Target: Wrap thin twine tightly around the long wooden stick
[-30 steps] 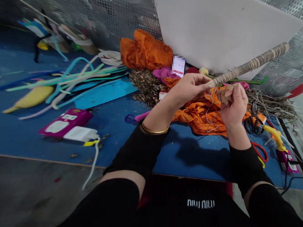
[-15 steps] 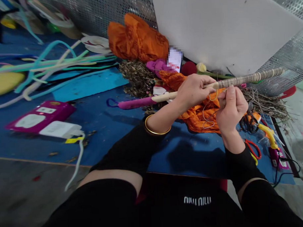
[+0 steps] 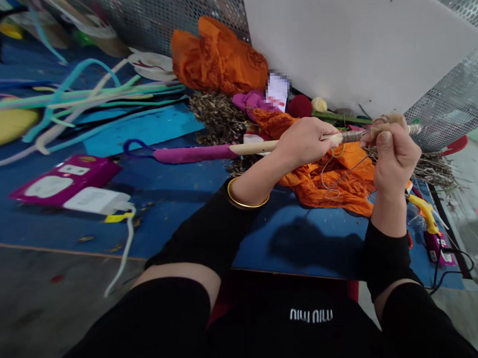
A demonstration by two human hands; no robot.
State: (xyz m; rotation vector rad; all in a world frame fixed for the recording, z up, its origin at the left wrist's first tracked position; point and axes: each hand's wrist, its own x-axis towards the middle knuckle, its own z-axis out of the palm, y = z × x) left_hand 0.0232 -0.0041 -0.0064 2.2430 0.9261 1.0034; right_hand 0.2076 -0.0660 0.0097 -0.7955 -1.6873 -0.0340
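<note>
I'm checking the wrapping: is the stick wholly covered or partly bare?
Partly bare: between the purple covering and the left hand, the stick shows a pale, uncovered stretch.

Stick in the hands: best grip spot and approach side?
The purple-wrapped section of the stick, probably, coming from the person's left and closing across its length: it is straight, runs crosswise and juts out clear of both the left hand and the right hand.
</note>
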